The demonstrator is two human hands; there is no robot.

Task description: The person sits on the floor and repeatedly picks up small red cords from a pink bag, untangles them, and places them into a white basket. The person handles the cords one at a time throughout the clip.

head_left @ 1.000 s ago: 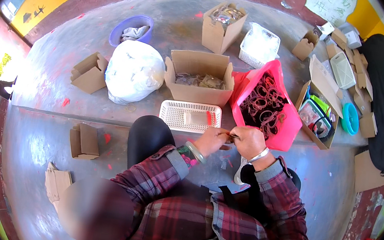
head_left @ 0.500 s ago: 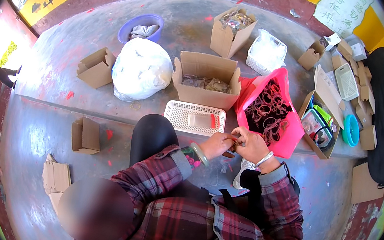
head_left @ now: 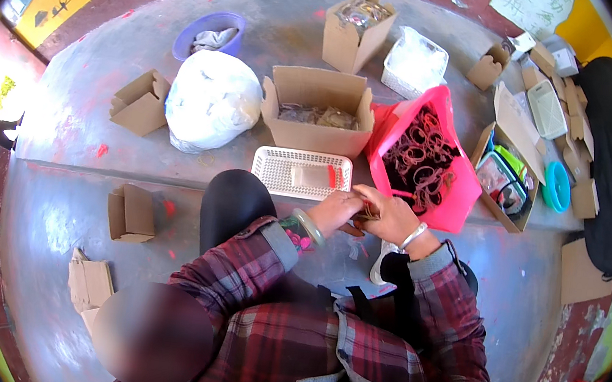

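In front of my right knee, my left hand (head_left: 335, 211) and my right hand (head_left: 393, 219) meet with fingertips together. Both pinch a small brownish piece (head_left: 369, 212), mostly hidden by the fingers; its kind is too small to make out. Just beyond my left hand lies a white plastic basket (head_left: 262, 179) with a small clear plastic bag (head_left: 310, 176) and a red strip (head_left: 332, 177) in it. Beside my right hand, a bright pink bag (head_left: 466, 204) stands open, full of dark and pink cord loops (head_left: 425, 164).
Behind the basket, a cardboard box (head_left: 315, 137) holds small clear packets. A stuffed white bag (head_left: 213, 103), a purple basin (head_left: 185, 40) and a small carton (head_left: 139, 103) stand left. On the right are a box of goods (head_left: 509, 187) and a turquoise basket (head_left: 557, 187). A raised ledge crosses ahead.
The whole view has shifted slightly, so the things appear higher and further left. My hands stay together; the fingers have shifted and more of the small brownish piece shows between them.
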